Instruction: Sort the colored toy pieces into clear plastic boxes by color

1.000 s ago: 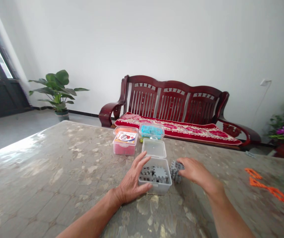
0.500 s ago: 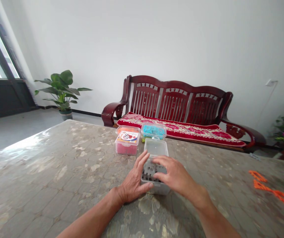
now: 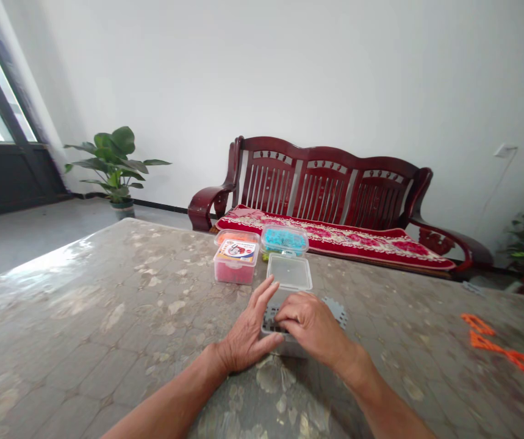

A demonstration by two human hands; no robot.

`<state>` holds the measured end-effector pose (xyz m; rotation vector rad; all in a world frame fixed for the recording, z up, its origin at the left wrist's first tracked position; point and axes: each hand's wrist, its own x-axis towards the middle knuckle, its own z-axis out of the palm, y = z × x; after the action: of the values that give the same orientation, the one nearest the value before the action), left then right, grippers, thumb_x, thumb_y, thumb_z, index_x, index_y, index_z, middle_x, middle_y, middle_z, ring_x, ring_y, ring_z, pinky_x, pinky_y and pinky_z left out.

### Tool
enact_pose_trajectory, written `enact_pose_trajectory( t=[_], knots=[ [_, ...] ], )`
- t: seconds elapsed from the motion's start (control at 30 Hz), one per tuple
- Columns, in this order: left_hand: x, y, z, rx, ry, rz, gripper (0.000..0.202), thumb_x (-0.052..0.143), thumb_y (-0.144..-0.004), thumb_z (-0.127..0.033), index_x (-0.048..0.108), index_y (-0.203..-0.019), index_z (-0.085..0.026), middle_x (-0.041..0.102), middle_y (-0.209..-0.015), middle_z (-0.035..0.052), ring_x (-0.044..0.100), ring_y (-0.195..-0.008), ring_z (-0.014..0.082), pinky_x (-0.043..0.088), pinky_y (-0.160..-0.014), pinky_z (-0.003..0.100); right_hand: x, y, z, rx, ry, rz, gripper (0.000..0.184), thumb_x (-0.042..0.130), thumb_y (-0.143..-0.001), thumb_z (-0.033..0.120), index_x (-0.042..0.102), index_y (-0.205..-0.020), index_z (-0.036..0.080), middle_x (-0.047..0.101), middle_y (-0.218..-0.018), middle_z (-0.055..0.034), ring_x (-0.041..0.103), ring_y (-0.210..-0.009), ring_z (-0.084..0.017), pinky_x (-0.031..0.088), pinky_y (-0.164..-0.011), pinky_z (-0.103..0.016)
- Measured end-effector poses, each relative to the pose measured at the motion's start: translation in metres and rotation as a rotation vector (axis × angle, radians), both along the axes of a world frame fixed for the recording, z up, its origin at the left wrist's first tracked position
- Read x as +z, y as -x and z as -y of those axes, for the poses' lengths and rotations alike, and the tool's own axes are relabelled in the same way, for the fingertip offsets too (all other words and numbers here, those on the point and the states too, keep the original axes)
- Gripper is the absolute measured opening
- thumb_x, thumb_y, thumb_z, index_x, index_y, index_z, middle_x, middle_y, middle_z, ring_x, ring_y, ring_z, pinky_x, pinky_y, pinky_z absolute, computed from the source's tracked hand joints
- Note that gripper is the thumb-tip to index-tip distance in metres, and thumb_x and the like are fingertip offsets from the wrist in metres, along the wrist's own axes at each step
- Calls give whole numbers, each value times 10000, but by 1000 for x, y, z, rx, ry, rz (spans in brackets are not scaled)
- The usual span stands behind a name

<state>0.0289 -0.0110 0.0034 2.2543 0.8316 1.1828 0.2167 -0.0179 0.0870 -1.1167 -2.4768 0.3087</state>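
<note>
A clear plastic box with grey toothed pieces in it stands in front of me, its lid tipped back at the far side. My left hand steadies the box from the left, thumb along the front rim and fingers stretched along the side. Over the box's opening, my right hand has its fingers curled and pinched together among the pieces; what sits between the fingertips is hidden. Behind that hand a flat grey piece with a toothed edge sticks out to the right; I cannot tell whether it is held.
Beyond the box stand a pink-filled box with a printed label, an orange-filled box and a blue-filled box. Orange linked pieces lie at the right of the cloth-covered table. A wooden bench stands behind.
My right hand's fingers have closed from a spread shape into a pinch over the box. The flat grey piece now shows right of the box. My left hand stays in place.
</note>
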Motion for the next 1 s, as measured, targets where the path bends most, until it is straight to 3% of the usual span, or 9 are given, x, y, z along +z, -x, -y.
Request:
enact_pose_trajectory(
  t=[0.17,0.3,0.43,0.57,0.67,0.83,1.0],
  knots=[
    [1,0,1,4,3,-1,824,452,-923,-659,145,-1560,-238,107,-1634,162,153,-1506,362,197,-1214,557,-2,4,0,-23,44,-8,260,582,-866,97,783,-826,258,748,-860,0,653,-889,-160,454,-856,-269],
    [1,0,1,13,10,-1,812,437,-928,-661,133,-1560,-252,104,-1636,150,148,-1507,358,196,-1212,560,7,-15,-9,-39,89,-87,242,572,-866,136,784,-892,250,761,-988,-7,668,-961,-160,458,-914,-263],
    [3,0,1,10,24,1,815,434,-923,-671,142,-1557,-250,106,-1633,154,153,-1505,361,205,-1206,565,15,-61,-23,-291,114,-2,272,571,-855,217,752,-1058,224,739,-1107,-57,662,-1041,-215,460,-945,-329],
    [4,0,2,7,28,6,813,433,-924,-670,148,-1555,-246,114,-1632,156,155,-1504,364,196,-1210,560,8,-94,-29,-476,137,207,459,661,-762,263,675,-1216,201,691,-1211,-111,609,-1155,-289,435,-983,-391],
    [5,1,2,9,25,3,812,436,-923,-669,153,-1555,-244,119,-1632,154,162,-1501,368,196,-1211,555,3,-96,-27,-518,175,309,539,694,-704,225,652,-1241,198,681,-1222,-128,592,-1179,-319,440,-964,-403],
    [5,1,2,8,19,-8,815,425,-926,-671,149,-1555,-232,117,-1630,161,161,-1500,370,197,-1207,559,6,-87,-26,-537,234,394,508,638,-716,177,653,-1223,208,685,-1211,-121,607,-1155,-318,450,-919,-393],
    [5,0,2,9,20,-11,804,424,-930,-663,141,-1555,-243,115,-1631,154,159,-1503,360,201,-1207,553,19,-85,-22,-541,136,295,495,620,-750,224,636,-1245,218,674,-1216,-105,609,-1123,-285,441,-929,-363]
  ],
)
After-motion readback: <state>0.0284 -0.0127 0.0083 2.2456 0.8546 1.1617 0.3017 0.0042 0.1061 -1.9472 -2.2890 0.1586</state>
